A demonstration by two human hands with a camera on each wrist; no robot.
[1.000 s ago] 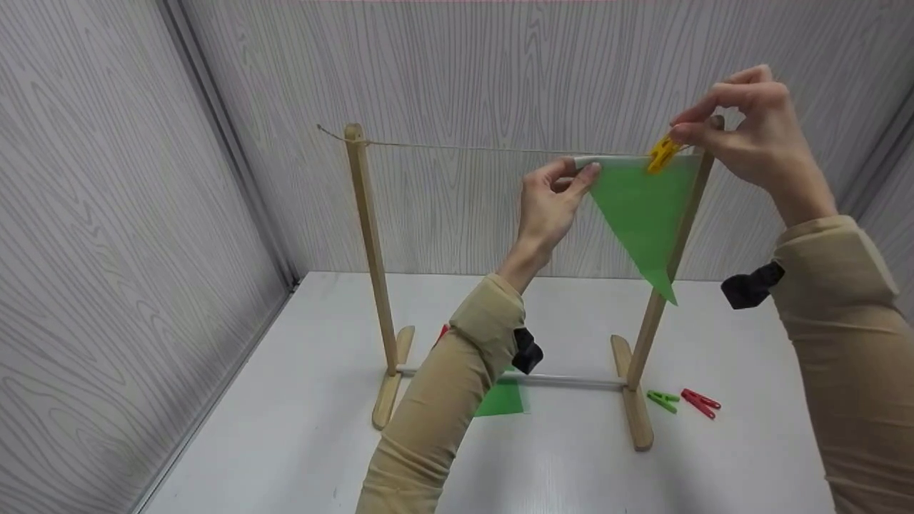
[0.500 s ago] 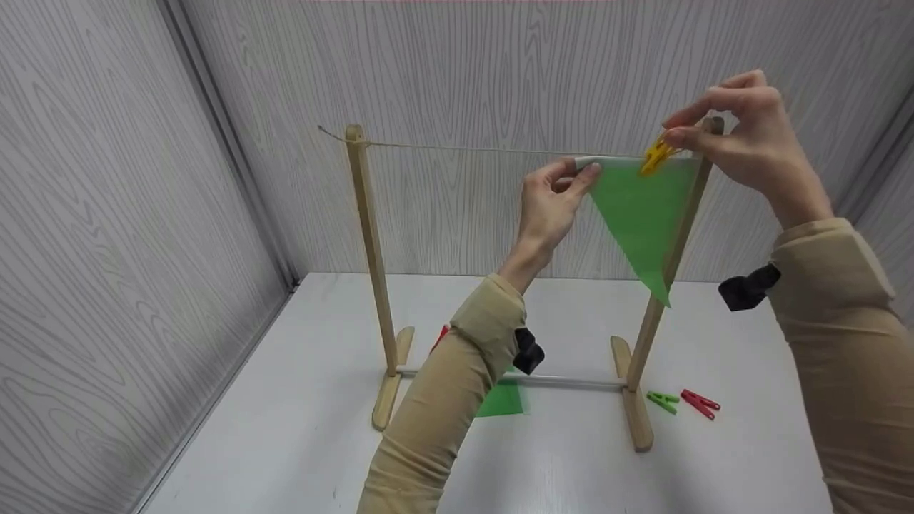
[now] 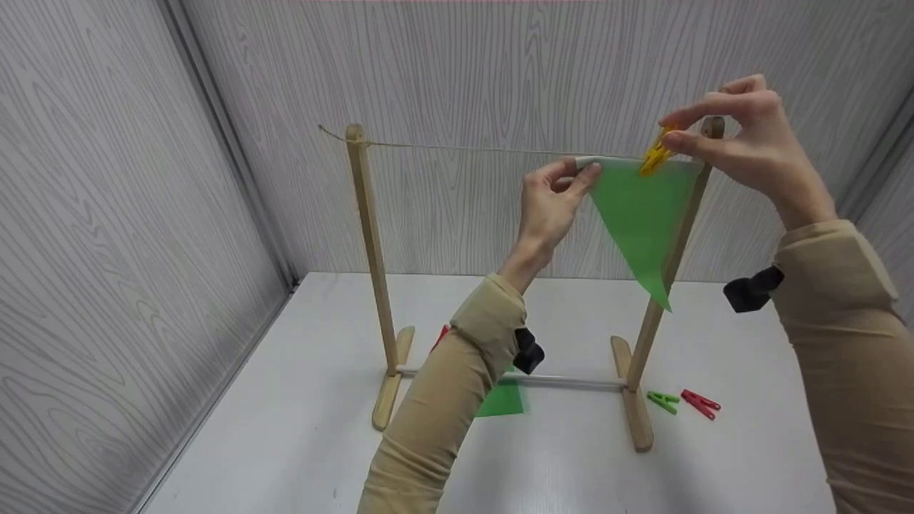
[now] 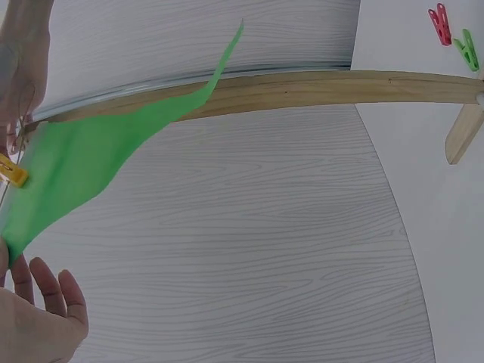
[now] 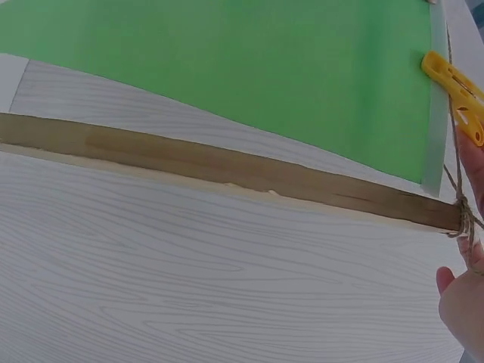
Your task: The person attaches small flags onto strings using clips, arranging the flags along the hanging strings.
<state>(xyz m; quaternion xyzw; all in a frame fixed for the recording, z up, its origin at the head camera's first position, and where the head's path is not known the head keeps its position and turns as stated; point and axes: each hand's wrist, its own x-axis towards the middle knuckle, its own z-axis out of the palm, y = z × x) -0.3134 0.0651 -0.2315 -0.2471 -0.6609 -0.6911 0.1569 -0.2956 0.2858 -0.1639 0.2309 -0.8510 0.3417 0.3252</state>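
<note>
A green triangular pennant with a pale top strip hangs point-down at the right end of a thin string. My left hand pinches its upper left corner against the string. Across the top strip, right of the middle, sits a yellow clothespin, its jaws over the strip and string. The thumb and index finger of my right hand pinch its handles, close to the right post. In the right wrist view, the same clothespin overlaps the strip's edge, beside the string's knot.
The string runs between two wooden posts, left and right, joined low by a white rod. A green clothespin and a red clothespin lie right of the stand. Green and red pieces show partly behind my left forearm.
My right hand has moved slightly left and down with the yellow clothespin, and its thumb and index finger are a little wider apart. My left hand has stayed put.
</note>
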